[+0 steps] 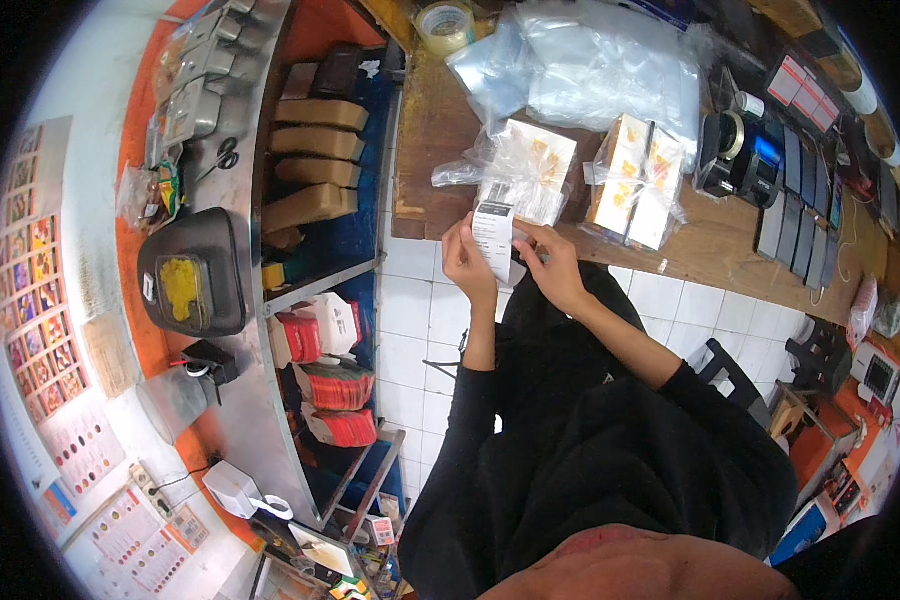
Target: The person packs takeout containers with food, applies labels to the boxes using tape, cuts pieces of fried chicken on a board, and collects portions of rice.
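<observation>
A white printed paper slip (493, 240) hangs between my two hands over the table's near edge. My left hand (466, 259) pinches its left side. My right hand (553, 262) is at its right edge, fingers bent; whether they grip the slip is hard to see. Just beyond lies a white box with an orange pattern (538, 154), wrapped in clear plastic and bearing a printed label at its near end. To its right sits another plastic-wrapped patterned box (637, 180), its plastic gathered at the top.
Clear plastic bags (607, 67) and a tape roll (445, 27) lie at the back of the wooden table (431, 202). A small printer (746, 161) and several phones (799, 217) stand right. A steel counter (232, 420) with shelved folded cartons (341, 386) runs along the left.
</observation>
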### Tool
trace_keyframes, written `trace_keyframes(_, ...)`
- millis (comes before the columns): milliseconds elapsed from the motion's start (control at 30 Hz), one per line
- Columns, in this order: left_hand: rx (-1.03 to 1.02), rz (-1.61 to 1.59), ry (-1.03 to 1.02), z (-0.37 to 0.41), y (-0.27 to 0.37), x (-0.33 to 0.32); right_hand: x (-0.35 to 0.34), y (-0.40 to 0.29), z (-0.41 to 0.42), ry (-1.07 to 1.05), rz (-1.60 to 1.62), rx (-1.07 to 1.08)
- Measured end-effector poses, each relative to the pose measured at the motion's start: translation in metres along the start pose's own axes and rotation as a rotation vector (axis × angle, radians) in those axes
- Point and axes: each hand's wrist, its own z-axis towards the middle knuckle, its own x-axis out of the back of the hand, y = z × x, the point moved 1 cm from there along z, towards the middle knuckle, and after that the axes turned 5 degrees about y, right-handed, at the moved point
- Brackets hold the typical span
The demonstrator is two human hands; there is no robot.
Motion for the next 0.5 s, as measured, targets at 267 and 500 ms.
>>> trace_keyframes(267,0.127,0.281,-0.015,0.007,-0.005,-0.017,-0.006,0.023,-0.008,0.01,-0.228,-0.221)
trace_keyframes(500,0.268,0.032,-0.158,0.009,-0.072,0.0,-0.02,0.058,-0.007,0.132,-0.058,-0.158)
